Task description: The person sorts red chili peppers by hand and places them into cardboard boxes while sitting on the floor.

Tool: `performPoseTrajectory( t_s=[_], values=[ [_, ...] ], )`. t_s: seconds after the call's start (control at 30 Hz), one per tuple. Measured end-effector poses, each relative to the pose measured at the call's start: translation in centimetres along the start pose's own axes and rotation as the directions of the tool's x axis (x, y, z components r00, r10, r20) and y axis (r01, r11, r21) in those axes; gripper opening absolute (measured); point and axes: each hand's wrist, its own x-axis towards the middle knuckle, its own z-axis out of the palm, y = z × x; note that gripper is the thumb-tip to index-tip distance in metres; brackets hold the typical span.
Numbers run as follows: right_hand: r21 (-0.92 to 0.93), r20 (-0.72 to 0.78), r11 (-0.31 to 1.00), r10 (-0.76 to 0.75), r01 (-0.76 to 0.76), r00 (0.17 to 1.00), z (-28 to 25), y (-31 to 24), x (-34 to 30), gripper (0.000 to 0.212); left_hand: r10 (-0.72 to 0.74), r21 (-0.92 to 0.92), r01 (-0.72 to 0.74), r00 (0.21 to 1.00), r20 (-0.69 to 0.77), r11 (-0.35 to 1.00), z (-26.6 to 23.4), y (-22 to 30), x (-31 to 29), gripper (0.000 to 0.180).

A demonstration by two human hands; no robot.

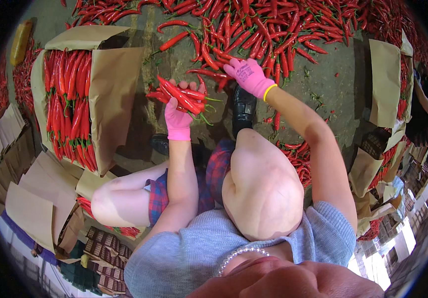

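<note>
My left hand (178, 119), in a pink glove, is closed around a small bunch of red chili peppers (181, 97), whose green stems stick out to the right. My right hand (248, 75) wears a pink glove with a yellow cuff. It reaches to the near edge of a large heap of loose chili peppers (268, 30), and its bent fingers close on a chili pepper there; the fingertips are partly hidden. Left of my left hand stands an open cardboard box (117, 99), packed with chili peppers (67, 114) in neat layers.
More open boxes (384, 82) holding chili peppers line the right side. Flattened cardboard (30, 203) leans at the lower left. A yellow cylinder-like object (21, 42) lies far left. My black shoe (243, 111) rests on the floor below my right hand, with stem scraps (318, 99) scattered nearby.
</note>
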Motion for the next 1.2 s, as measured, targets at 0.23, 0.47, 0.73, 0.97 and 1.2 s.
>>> performPoseTrajectory(
  t_s=[0.23,0.47,0.73,0.97,1.2],
  values=[
    [0.303,-0.077,0.937,0.205,-0.172,0.976,-5.7,3.0,0.7,0.037,0.079,0.002,-0.079,0.997,-0.023,0.997,-0.9,1.6,-0.7,0.05],
    [0.264,-0.054,0.898,0.378,-0.352,0.924,-1.4,5.7,4.8,0.04,0.012,0.019,-0.01,0.997,-0.075,1.0,0.4,1.2,-0.7,0.05],
    [0.889,0.029,0.358,0.575,-0.284,0.818,-4.8,6.6,2.0,0.028,0.101,-0.038,-0.104,0.992,-0.073,0.994,-1.0,2.2,-1.6,0.05],
    [0.827,0.008,0.408,0.678,-0.386,0.735,-3.5,3.9,0.6,0.033,0.105,-0.035,-0.11,0.987,-0.119,0.993,-1.1,3.6,-1.6,0.05],
    [0.171,0.012,0.92,0.357,-0.353,0.934,0.6,2.1,2.4,0.039,0.036,-0.045,-0.039,0.997,-0.064,0.998,-1.2,2.1,-0.5,0.051]
  ],
)
